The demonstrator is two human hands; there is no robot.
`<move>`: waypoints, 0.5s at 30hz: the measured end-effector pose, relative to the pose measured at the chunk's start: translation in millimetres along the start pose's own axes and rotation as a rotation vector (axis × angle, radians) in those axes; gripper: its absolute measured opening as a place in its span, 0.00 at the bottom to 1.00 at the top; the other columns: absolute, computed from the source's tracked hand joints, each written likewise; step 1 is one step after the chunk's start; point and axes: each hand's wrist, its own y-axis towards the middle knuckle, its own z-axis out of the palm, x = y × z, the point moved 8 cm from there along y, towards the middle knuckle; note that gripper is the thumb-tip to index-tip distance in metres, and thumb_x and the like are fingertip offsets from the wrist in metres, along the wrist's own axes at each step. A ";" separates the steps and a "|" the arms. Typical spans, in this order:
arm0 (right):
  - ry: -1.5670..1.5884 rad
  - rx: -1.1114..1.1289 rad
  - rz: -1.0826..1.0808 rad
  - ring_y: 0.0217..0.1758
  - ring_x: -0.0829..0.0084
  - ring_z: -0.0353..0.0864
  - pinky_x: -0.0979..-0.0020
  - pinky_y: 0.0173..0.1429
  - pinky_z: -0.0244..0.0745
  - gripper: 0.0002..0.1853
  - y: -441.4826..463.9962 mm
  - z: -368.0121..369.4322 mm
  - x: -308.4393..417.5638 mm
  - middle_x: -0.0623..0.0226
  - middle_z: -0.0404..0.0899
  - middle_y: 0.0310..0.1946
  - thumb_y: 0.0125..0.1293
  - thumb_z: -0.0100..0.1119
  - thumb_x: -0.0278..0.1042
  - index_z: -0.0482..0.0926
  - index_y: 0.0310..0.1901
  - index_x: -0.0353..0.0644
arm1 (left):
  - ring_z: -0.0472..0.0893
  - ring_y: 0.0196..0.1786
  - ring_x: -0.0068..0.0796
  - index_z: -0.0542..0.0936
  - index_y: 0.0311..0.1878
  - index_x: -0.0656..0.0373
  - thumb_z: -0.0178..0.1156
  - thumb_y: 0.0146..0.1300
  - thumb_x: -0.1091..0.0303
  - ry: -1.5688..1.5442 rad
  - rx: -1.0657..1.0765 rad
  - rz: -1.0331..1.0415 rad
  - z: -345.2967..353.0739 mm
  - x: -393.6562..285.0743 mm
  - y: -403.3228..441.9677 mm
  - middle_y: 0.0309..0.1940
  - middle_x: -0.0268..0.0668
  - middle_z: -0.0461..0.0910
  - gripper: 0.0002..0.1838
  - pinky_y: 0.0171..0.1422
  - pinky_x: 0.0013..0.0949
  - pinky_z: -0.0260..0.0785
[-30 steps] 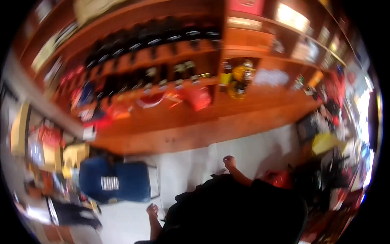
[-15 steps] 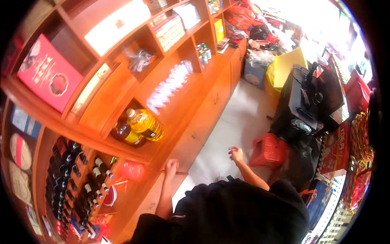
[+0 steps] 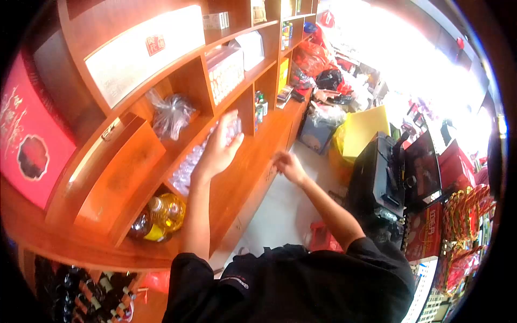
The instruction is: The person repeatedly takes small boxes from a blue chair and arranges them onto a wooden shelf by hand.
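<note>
My left hand is raised in front of the shelf unit, its fingers stretched out and thumb apart, with nothing in it. Behind it, partly hidden by the hand and forearm, a row of clear plastic items lies on the wooden counter; their exact kind is hard to make out. My right hand hangs in the air over the counter's front edge, fingers loosely bent and holding nothing visible. Below my left forearm, a bottle of yellow oil stands beside a darker bottle in a low compartment.
A clear plastic bag and a white patterned box sit in the shelf compartments. A wooden box stands to the left. Wine bottles lie low down. A red stool and a black machine are to the right.
Both hands have risen and moved forward, the left up to the clear plastic items. My view has shifted closer to the shelves.
</note>
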 end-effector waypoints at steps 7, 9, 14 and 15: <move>-0.161 -0.227 -0.605 0.35 0.76 0.77 0.74 0.40 0.72 0.09 175.3 -33.9 200.2 0.65 0.78 0.32 0.61 0.51 0.22 0.75 0.43 0.35 | 0.65 0.67 0.44 0.56 0.68 0.65 0.53 0.64 0.78 -0.063 -0.102 0.107 -36.6 -8.1 101.7 0.65 0.50 0.63 0.30 0.71 0.40 0.56; -0.186 -0.320 -0.678 0.39 0.71 0.79 0.71 0.44 0.74 0.10 219.4 -42.4 235.1 0.60 0.79 0.35 0.60 0.52 0.22 0.76 0.44 0.35 | 0.64 0.68 0.46 0.55 0.68 0.66 0.52 0.64 0.79 -0.096 -0.089 0.161 -33.5 -17.8 133.8 0.64 0.52 0.63 0.30 0.72 0.41 0.55; -0.146 -0.257 -0.864 0.47 0.60 0.79 0.64 0.50 0.75 0.23 357.5 -51.2 277.2 0.50 0.78 0.44 0.57 0.55 0.26 0.68 0.56 0.34 | 0.55 0.73 0.50 0.49 0.71 0.66 0.51 0.66 0.71 0.228 -0.220 0.036 -35.6 3.2 245.3 0.71 0.59 0.49 0.34 0.76 0.44 0.49; -0.129 -0.231 -0.805 0.50 0.52 0.77 0.61 0.54 0.73 0.25 380.2 -52.5 279.8 0.43 0.76 0.46 0.56 0.53 0.27 0.65 0.57 0.32 | 0.56 0.73 0.49 0.48 0.71 0.66 0.51 0.66 0.70 0.267 -0.266 0.025 -38.7 11.4 274.9 0.71 0.59 0.51 0.34 0.75 0.43 0.50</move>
